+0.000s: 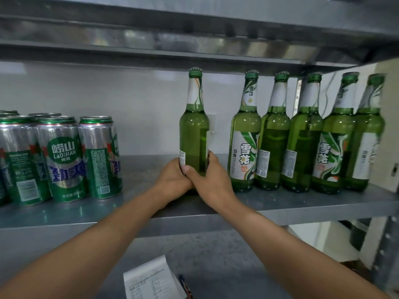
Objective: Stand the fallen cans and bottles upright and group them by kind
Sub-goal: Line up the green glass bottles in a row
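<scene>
A green glass beer bottle (193, 130) stands upright in the middle of the grey metal shelf (142, 169). My left hand (172, 180) and my right hand (210, 180) both wrap its lower part, the thumbs meeting in front. To its right, several matching green bottles (302, 134) stand upright in a tight row, apart from the held one. On the shelf's left, several green and silver beer cans (62, 158) stand upright, packed together.
The shelf above (194, 48) hangs just over the bottle caps. A white wall backs the shelf. On the lower shelf lie a paper note (151, 281) and a pen (184, 285). A perforated upright post (384, 255) stands at the right.
</scene>
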